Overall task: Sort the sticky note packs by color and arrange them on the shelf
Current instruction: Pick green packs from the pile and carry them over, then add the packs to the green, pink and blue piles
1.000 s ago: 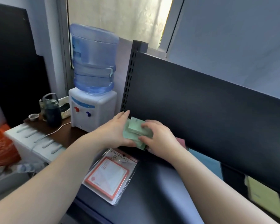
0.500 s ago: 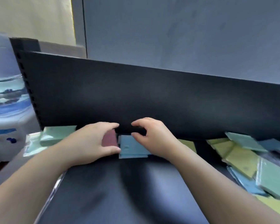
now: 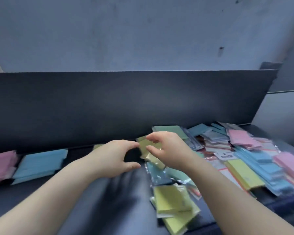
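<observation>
A yellow sticky note pack point(image 3: 143, 145) in shiny clear wrap sits tilted between two hands, just above the dark shelf point(image 3: 98, 200) — the right hand point(image 3: 170, 150) pinches its right edge between thumb and curled fingers. The left hand point(image 3: 112, 156) curves beside its left edge; blur hides whether it grips. Left of the hands lie blue packs point(image 3: 41, 163) and pink packs point(image 3: 2, 165) — on the right is a mixed heap point(image 3: 244, 158) of yellow, blue, pink and green packs

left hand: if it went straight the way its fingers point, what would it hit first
Most likely the yellow pack just ahead of the left hand; depth is blurry.
</observation>
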The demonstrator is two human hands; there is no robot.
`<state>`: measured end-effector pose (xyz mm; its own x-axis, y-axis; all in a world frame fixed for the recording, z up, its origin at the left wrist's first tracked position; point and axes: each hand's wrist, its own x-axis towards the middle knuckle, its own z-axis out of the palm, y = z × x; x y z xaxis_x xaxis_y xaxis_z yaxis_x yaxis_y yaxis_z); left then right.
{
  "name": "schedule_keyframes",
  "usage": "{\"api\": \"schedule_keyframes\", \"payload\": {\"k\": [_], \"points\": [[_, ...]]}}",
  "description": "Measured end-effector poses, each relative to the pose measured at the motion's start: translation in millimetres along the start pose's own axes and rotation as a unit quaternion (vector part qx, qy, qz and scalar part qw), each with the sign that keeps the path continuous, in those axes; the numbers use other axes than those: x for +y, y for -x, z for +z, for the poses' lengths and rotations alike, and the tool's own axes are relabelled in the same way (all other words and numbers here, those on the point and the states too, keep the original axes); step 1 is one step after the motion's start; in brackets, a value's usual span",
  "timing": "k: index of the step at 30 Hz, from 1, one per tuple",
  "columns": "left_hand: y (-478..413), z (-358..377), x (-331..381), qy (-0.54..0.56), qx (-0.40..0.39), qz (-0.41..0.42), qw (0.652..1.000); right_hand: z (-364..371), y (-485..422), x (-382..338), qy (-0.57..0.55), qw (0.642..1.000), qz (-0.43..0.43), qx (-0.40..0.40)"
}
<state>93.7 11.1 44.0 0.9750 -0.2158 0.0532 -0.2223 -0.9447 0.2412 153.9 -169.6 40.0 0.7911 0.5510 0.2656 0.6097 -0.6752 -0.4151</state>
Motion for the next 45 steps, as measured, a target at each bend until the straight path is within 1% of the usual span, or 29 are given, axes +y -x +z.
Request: {"api": "schedule_keyframes", "payload": {"k": [6, 10, 13, 16, 18, 21, 23, 26, 31, 34, 36, 38, 40, 42, 45], "points": [[-58, 38, 75, -0.004, -0.013, -0.03, 0.999, -43, 22, 84, 0.001, 1.0, 0.014, -0.011], [-77, 55, 109, -0.008, -0.008, -0.089, 0.996, -63, 22, 126, 0.033, 0.999, 0.021, -0.022], [-84, 64, 128, -0.052, -0.035, -0.134, 0.989, -71, 11, 154, 0.062, 0.997, 0.037, -0.021], [-88, 72, 140, -0.082, -0.062, -0.163, 0.981, -72, -10, 176, 0.087, 0.994, 0.061, -0.037], [-91, 73, 142, -0.073, -0.068, -0.184, 0.978, -67, -26, 188, 0.091, 0.991, 0.085, -0.047], [-94, 74, 141, -0.048, -0.076, -0.214, 0.973, -49, -46, 206, 0.109, 0.979, 0.15, -0.086], [-95, 75, 140, -0.028, -0.083, -0.229, 0.97, -35, -48, 213, 0.105, 0.976, 0.168, -0.093], [-96, 78, 138, -0.002, -0.08, -0.242, 0.967, -27, -47, 218, 0.072, 0.984, 0.156, -0.053], [-96, 79, 138, 0.037, -0.029, -0.252, 0.967, -28, -42, 218, 0.018, 0.99, 0.135, 0.038], [-94, 82, 134, 0.053, 0.005, -0.253, 0.966, -29, -40, 216, -0.045, 0.985, 0.103, 0.128], [-92, 81, 131, 0.092, 0.056, -0.246, 0.963, -33, -38, 212, -0.069, 0.974, 0.059, 0.21], [-87, 76, 129, 0.175, 0.11, -0.253, 0.945, -40, -35, 206, -0.066, 0.955, -0.004, 0.289], [-80, 69, 125, 0.303, 0.17, -0.261, 0.901, -46, -32, 200, -0.051, 0.938, -0.053, 0.34], [-70, 61, 120, 0.416, 0.221, -0.263, 0.842, -52, -30, 191, -0.053, 0.931, -0.083, 0.353], [-49, 48, 110, 0.524, 0.269, -0.278, 0.758, -58, -28, 167, -0.092, 0.937, -0.119, 0.314]]}}
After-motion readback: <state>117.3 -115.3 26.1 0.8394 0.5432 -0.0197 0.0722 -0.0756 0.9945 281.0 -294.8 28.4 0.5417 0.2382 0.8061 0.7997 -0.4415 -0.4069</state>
